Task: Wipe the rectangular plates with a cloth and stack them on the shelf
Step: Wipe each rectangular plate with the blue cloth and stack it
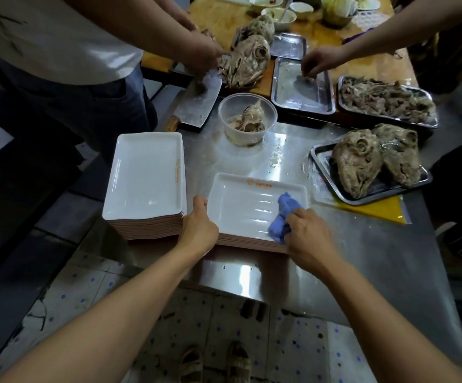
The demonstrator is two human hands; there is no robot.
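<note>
The left hand grips the left edge of a white rectangular plastic plate, thumb curled over its rim. This plate tops a low stack on the steel table. The right hand has its fingers bunched around a crumpled blue cloth, pressing it onto the plate's right side. Just left of the left fingers stands a taller stack of white rectangular plates.

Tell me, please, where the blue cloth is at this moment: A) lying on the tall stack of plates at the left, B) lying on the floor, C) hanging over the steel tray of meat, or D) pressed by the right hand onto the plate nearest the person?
D: the right hand grips the blue cloth against the near right part of the top plate, while the left hand holds that plate's left edge.
</note>
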